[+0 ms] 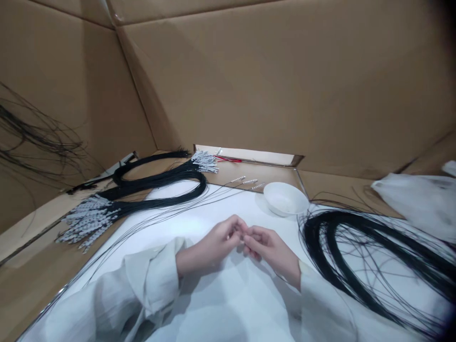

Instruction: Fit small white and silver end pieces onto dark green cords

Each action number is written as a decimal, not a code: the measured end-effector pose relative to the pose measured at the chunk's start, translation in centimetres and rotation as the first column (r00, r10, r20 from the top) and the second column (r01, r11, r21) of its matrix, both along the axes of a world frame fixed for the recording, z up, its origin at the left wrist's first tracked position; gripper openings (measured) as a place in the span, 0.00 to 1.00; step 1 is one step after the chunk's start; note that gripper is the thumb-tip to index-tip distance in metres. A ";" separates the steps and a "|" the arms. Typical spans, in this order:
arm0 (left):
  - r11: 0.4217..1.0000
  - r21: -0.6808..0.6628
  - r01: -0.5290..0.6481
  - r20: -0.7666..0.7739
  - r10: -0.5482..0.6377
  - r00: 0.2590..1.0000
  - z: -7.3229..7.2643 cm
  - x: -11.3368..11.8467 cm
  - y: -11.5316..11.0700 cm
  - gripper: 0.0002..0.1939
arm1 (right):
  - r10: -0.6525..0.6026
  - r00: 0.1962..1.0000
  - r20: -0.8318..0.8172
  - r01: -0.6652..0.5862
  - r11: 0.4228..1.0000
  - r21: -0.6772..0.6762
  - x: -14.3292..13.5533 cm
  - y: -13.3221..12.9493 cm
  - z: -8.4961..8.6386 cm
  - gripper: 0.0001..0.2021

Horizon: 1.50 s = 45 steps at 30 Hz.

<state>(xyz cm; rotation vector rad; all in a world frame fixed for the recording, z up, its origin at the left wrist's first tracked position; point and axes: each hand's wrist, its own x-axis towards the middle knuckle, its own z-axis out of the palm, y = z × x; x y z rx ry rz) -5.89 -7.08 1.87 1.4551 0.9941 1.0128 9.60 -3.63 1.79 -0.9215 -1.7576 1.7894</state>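
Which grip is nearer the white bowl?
The right. The right grip is on the near side of the white bowl, not touching it; the left grip is farther off, toward the bowl's near left.

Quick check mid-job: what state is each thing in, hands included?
Left hand: fingers bent, pinched contents unclear.
Right hand: fingers bent, fingertips at the left's.
White bowl: upright.
Black strand bundles at left: curved round, white pieces on their ends.
Three white-tipped strands: lying apart from the bundles.
Black strands at right: curved, some splaying loose.
Plastic bag: crumpled.
Wall slot: open.
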 end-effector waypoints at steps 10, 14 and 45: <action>0.966 0.204 -0.158 -0.148 0.190 0.971 6.9 -1.5 -1.6 0.05 | -0.045 0.993 -0.110 0.048 0.998 0.031 -0.3 -1.0 6.7 0.08; 0.987 0.132 -0.089 -0.094 0.102 0.990 8.0 -1.7 -2.4 0.08 | -0.067 0.989 -0.134 0.066 0.998 -0.013 0.0 -2.0 7.4 0.06; 0.978 0.210 -0.007 -0.271 0.065 0.960 6.6 -1.9 -2.0 0.05 | -0.006 0.996 -0.094 -0.004 0.995 -0.100 0.1 -2.6 8.6 0.10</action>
